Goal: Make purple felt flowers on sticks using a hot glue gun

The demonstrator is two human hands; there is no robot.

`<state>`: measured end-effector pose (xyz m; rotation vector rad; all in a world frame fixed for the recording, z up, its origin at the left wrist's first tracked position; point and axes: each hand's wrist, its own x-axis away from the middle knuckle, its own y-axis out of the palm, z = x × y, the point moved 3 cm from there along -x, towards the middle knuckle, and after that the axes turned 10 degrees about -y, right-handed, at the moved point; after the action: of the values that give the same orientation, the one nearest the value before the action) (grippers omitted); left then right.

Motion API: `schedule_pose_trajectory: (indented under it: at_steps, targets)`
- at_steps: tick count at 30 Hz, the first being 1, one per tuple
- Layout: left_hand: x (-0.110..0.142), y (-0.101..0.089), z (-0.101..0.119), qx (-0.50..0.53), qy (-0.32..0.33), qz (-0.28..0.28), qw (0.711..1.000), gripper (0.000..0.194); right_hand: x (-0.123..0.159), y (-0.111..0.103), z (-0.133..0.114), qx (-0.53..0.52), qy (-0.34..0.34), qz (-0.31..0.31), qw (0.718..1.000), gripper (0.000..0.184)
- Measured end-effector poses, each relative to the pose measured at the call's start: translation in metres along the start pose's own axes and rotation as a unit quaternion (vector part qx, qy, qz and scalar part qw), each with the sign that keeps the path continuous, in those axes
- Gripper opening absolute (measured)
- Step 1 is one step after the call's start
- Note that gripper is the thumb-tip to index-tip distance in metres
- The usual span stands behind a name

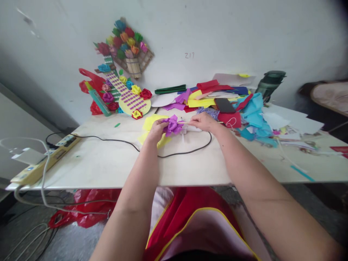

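Note:
My left hand (157, 130) is closed on a purple crepe-paper flower (173, 125), its fingers pinching the left side. A thin pale wooden stick (185, 123) runs sideways between the flower and my right hand (203, 121), which pinches it; its other end shows beyond that hand. The stick's left end meets the flower, but whether it goes in is hidden. Yellow paper (152, 121) lies under and behind my left hand. Below the stick is a white object (193, 128), partly covered, close to a black cord (187, 152).
Colored paper sheets (208, 87), a phone (225, 106), blue crepe paper (252, 112) and a dark green bottle (270, 84) occupy the back right. A flower-decorated paper guitar (134, 101) leans at the back left. A power strip (46, 159) lies along the left edge.

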<state>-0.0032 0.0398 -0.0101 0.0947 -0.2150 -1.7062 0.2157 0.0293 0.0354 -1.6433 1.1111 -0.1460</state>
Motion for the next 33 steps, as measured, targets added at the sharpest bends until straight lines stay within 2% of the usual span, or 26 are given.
schedule_pose_trajectory:
  at_steps: [14, 33]
  targets:
    - [-0.0015, 0.0004, -0.0012, -0.002, 0.004, -0.017, 1.0, 0.015, -0.001, 0.0029, 0.003, 0.002, 0.005, -0.005, 1.0, 0.035]
    - [-0.0005, 0.0011, -0.0016, 0.003, -0.007, -0.006, 1.0, 0.015, -0.0029, 0.0061, 0.0034, -0.003, -0.014, -0.003, 1.0, 0.035]
